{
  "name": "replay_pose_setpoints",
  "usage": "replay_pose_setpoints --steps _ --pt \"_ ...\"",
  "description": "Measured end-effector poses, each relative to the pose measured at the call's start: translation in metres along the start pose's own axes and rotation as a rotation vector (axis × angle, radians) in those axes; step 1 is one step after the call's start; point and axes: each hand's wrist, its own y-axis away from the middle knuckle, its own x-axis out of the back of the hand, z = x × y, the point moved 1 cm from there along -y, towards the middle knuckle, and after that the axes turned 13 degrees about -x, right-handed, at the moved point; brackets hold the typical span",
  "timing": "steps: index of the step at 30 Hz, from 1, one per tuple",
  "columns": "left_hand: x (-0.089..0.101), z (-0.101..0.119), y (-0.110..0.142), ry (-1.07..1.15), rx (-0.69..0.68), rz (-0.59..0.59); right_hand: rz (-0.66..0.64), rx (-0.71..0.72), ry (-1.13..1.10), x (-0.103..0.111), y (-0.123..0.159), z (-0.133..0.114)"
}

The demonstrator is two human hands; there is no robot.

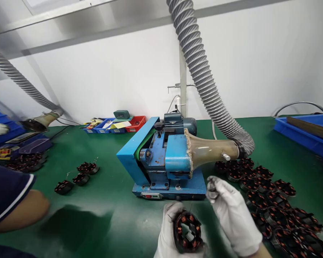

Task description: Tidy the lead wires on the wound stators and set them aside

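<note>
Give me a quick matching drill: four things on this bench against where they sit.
1. wound stator
2. blue machine
3. red bin
4. stator pile

a. far back by the wall
b. bench centre, at the hose funnel
c. in the left hand
d. on the mat right of the right hand

Pairs: 1-c, 2-b, 3-a, 4-d

One head-worn view looks forward and down across the green worktop (102,215) from close range. The blue machine (161,157) sits at twelve o'clock, the white wall behind it.
</note>
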Motion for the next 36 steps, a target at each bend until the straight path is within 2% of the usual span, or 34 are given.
replay_pose_setpoints --steps 4,7,9,16,20,23,26,30,34,36 --pt "-0.013 -0.008 -0.02 0.013 0.079 0.121 -0.069 0.086 0.465 -0.012 0.007 0.029" --pt "-0.021 -0.02 -0.032 0.111 0.162 0.192 0.024 0.209 0.722 -0.027 0.005 0.043" --pt "-0.024 -0.026 -0.039 0.115 0.206 0.19 0.075 0.237 0.792 -0.035 -0.002 0.045" --pt "-0.033 -0.03 -0.056 0.133 0.14 0.107 0.041 0.255 0.765 -0.038 -0.023 0.04" --pt "-0.033 -0.026 -0.06 0.094 0.124 0.091 0.035 0.26 0.742 -0.037 -0.024 0.041" --pt "-0.028 -0.024 -0.053 0.08 0.142 0.081 0.038 0.238 0.762 -0.035 -0.019 0.045" --pt "-0.016 -0.025 -0.034 0.053 0.149 0.055 0.053 0.163 0.774 -0.025 -0.005 0.05" --pt "0.002 -0.026 -0.008 0.037 0.087 0.007 -0.164 0.005 0.553 -0.004 0.021 0.05" --pt "0.008 -0.019 -0.002 -0.029 -0.098 -0.047 -0.152 -0.156 0.526 0.014 0.031 0.044" --pt "0.006 -0.016 -0.002 -0.003 -0.087 -0.053 -0.19 -0.227 0.431 0.017 0.029 0.043"
